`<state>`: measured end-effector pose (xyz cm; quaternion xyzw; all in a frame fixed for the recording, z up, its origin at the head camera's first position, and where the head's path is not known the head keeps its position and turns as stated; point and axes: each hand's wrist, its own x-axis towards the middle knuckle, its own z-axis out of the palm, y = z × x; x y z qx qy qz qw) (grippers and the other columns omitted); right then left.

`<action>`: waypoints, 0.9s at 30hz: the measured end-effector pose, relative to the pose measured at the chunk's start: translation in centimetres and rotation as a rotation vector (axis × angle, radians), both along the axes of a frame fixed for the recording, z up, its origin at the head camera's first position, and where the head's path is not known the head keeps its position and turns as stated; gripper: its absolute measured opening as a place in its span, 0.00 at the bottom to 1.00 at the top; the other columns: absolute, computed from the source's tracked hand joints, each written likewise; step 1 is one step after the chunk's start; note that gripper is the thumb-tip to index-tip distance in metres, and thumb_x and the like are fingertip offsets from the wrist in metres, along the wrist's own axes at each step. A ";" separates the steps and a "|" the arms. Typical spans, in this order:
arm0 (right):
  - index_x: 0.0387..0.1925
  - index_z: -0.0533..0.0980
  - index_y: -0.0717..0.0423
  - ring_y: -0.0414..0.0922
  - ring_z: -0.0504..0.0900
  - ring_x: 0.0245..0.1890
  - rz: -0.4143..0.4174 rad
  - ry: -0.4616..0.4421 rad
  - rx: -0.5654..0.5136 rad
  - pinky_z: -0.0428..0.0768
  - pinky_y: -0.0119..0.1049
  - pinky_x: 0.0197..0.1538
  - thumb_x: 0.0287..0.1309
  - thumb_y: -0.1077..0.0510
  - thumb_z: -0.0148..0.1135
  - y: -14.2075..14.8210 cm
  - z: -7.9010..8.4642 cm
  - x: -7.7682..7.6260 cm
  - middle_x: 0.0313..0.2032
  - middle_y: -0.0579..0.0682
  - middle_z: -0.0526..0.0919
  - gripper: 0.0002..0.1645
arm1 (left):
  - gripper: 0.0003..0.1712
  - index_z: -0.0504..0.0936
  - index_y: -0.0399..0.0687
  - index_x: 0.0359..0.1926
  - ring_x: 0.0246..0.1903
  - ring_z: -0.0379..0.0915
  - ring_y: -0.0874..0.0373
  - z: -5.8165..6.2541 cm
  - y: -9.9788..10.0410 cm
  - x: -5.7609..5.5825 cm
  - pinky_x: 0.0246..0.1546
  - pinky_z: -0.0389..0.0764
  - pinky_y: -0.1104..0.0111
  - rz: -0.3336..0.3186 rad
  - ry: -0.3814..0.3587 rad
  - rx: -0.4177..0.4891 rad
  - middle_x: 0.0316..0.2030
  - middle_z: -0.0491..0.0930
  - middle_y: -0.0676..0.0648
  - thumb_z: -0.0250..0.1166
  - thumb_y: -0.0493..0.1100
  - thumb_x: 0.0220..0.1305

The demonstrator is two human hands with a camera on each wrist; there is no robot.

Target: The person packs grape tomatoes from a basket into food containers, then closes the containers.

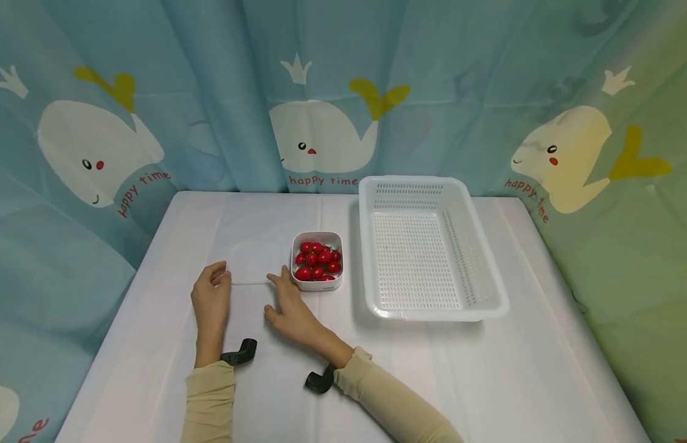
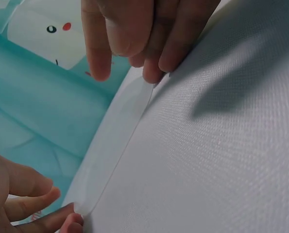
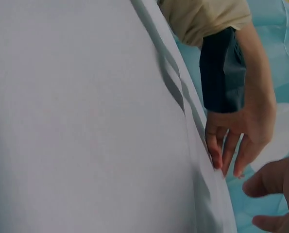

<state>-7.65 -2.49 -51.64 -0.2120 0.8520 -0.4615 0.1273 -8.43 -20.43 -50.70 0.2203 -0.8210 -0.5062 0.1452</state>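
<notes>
A clear, flat, square lid [image 1: 257, 263] with rounded corners lies on the white table. At its left edge is my left hand [image 1: 211, 300], fingers relaxed and pointing down. In the left wrist view, fingertips of that hand touch the corner of the lid [image 2: 116, 150]. My right hand [image 1: 293, 315] reaches to the lid's right side with spread fingers, and its fingertips touch the near right corner. Just right of these fingers stands a white square container [image 1: 317, 287] of cherry tomatoes [image 1: 317, 258]. The right wrist view shows part of the right hand [image 3: 280, 187].
A large white perforated basket [image 1: 417, 261] stands right of the tomato container. Black wrist cameras are strapped on both wrists. Behind the table [image 1: 537, 351] hangs a blue-green curtain [image 1: 210, 92] printed with whales.
</notes>
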 end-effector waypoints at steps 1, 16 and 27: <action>0.78 0.57 0.60 0.65 0.51 0.82 -0.008 -0.008 -0.014 0.60 0.61 0.82 0.69 0.62 0.56 0.0 -0.1 0.1 0.82 0.70 0.44 0.39 | 0.21 0.80 0.36 0.65 0.58 0.76 0.39 0.0 0.0 0.0 0.53 0.73 0.59 -0.001 -0.003 0.004 0.61 0.82 0.32 0.56 0.38 0.76; 0.71 0.67 0.57 0.57 0.73 0.70 -0.093 -0.114 -0.205 0.75 0.47 0.75 0.64 0.68 0.60 -0.3 0.2 0.8 0.81 0.68 0.50 0.34 | 0.20 0.80 0.33 0.64 0.53 0.78 0.42 0.0 -0.2 -0.1 0.46 0.71 0.69 0.004 -0.006 -0.009 0.57 0.82 0.31 0.55 0.36 0.76; 0.67 0.67 0.57 0.56 0.75 0.68 -0.083 -0.055 -0.280 0.78 0.39 0.73 0.63 0.70 0.59 -0.1 0.6 1.4 0.78 0.65 0.57 0.31 | 0.22 0.82 0.34 0.62 0.46 0.77 0.56 1.3 -0.9 0.8 0.38 0.68 0.83 0.019 -0.043 -0.023 0.56 0.84 0.32 0.54 0.33 0.73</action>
